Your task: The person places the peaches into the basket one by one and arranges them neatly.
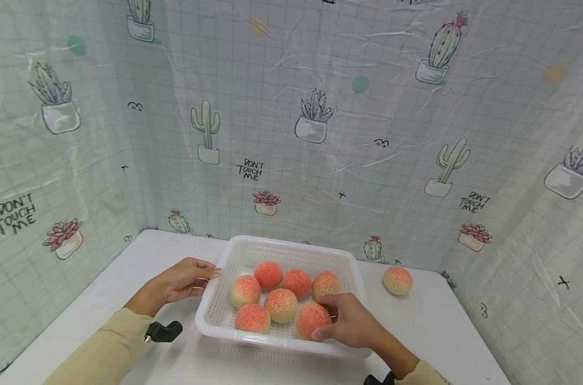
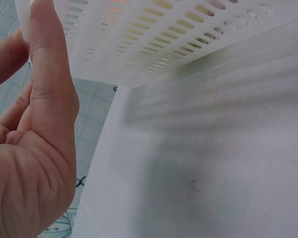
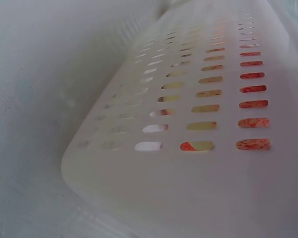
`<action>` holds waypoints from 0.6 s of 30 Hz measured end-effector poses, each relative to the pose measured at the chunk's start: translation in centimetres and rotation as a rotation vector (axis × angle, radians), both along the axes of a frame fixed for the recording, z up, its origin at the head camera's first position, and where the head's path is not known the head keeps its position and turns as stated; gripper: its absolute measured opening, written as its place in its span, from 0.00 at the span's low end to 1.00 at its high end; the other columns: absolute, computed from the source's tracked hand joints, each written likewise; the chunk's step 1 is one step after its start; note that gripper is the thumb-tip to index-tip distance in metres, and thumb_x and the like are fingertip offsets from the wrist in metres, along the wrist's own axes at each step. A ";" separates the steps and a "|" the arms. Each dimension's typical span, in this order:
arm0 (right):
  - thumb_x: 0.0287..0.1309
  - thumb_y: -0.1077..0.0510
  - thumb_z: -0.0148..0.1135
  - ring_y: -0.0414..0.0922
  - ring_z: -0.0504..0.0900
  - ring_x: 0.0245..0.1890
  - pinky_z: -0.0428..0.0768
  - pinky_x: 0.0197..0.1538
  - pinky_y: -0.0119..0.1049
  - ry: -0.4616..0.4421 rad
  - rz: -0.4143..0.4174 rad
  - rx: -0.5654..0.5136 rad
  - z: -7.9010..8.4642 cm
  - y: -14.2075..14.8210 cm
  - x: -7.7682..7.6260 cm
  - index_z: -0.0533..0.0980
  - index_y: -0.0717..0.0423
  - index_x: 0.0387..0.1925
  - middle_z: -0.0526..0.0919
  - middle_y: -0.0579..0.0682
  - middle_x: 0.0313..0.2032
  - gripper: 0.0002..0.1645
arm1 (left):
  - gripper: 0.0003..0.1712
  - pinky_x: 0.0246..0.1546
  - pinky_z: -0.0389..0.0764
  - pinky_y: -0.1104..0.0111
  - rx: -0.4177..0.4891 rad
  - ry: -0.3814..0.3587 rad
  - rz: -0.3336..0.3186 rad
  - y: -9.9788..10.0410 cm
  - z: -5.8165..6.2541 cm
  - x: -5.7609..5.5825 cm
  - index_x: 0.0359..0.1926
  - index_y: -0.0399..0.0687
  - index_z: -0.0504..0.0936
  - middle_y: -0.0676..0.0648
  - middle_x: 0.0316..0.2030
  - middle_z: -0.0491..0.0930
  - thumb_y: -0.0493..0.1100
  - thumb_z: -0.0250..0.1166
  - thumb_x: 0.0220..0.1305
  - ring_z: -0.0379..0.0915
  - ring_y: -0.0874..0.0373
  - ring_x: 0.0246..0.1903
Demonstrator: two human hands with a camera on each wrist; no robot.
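A white perforated plastic basket (image 1: 272, 342) holds several peaches (image 1: 281, 306), yellow with orange-red speckled tops. At its left rim, my left hand (image 1: 187, 280) pinches the edge. The left wrist view shows that hand (image 2: 44, 129) with a finger along the basket's slotted wall (image 2: 104, 69). Over the front right corner reaches my right hand (image 1: 351, 321), thumb and fingers around a reddish peach (image 1: 310, 321) inside the basket. In the right wrist view the basket wall (image 3: 139, 183) fills the picture and hides the hand; peach skin shows through its slots.
One more peach (image 1: 397, 280) lies on the white table (image 1: 430, 331) to the right of the basket, near the back edge. A cactus-print curtain (image 1: 272, 107) encloses the table at the back and sides. A black wrist device (image 1: 163, 331) sits at the left cuff.
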State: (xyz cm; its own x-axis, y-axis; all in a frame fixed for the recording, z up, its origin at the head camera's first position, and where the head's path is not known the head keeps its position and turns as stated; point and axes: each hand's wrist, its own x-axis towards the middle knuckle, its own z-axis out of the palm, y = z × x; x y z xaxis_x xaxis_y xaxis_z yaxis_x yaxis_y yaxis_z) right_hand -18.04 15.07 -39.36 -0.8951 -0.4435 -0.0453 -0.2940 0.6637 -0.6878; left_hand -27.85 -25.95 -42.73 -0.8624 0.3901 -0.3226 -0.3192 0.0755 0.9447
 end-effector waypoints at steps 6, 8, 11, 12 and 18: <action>0.47 0.49 0.84 0.39 0.85 0.46 0.85 0.50 0.34 -0.003 0.002 0.050 -0.1 -0.2 -0.1 0.84 0.56 0.53 0.89 0.44 0.46 0.32 | 0.17 0.46 0.90 0.61 0.009 0.002 -0.013 0.0 -0.1 -0.1 0.54 0.37 0.84 0.48 0.44 0.89 0.44 0.68 0.72 0.84 0.57 0.40; 0.47 0.49 0.84 0.39 0.85 0.47 0.85 0.51 0.37 -0.005 0.001 0.058 -0.1 -0.2 -0.1 0.84 0.56 0.54 0.89 0.44 0.47 0.32 | 0.17 0.45 0.90 0.61 0.009 0.001 -0.014 0.0 -0.1 -0.1 0.54 0.38 0.84 0.48 0.44 0.88 0.45 0.68 0.72 0.84 0.57 0.40; 0.47 0.49 0.84 0.39 0.84 0.46 0.86 0.51 0.40 -0.008 -0.004 0.069 0.0 -0.4 -0.1 0.84 0.57 0.54 0.89 0.44 0.46 0.33 | 0.17 0.44 0.90 0.63 0.007 0.009 -0.020 0.0 -0.1 -0.1 0.54 0.38 0.84 0.48 0.43 0.88 0.45 0.68 0.72 0.84 0.57 0.39; 0.47 0.49 0.84 0.39 0.84 0.46 0.86 0.51 0.40 -0.008 -0.005 0.071 0.0 -0.4 -0.1 0.84 0.58 0.54 0.90 0.44 0.46 0.33 | 0.17 0.44 0.90 0.63 0.006 0.008 -0.015 0.0 -0.1 -0.1 0.54 0.38 0.85 0.48 0.43 0.88 0.45 0.68 0.72 0.84 0.57 0.39; 0.47 0.51 0.84 0.42 0.86 0.47 0.87 0.51 0.43 0.001 0.001 0.077 -0.1 -0.7 -0.1 0.83 0.61 0.56 0.90 0.48 0.49 0.35 | 0.17 0.44 0.90 0.63 0.010 0.015 -0.019 -0.2 -0.1 -0.1 0.54 0.38 0.84 0.48 0.43 0.88 0.45 0.67 0.73 0.84 0.57 0.39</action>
State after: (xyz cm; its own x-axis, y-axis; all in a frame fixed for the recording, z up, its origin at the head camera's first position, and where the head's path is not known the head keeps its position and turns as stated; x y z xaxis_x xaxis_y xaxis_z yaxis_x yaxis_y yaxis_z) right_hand -18.10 14.37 -39.42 -0.8946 -0.4398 -0.0787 -0.2953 0.7143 -0.6345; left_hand -27.91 -26.11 -42.84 -0.8595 0.4092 -0.3062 -0.3041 0.0722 0.9499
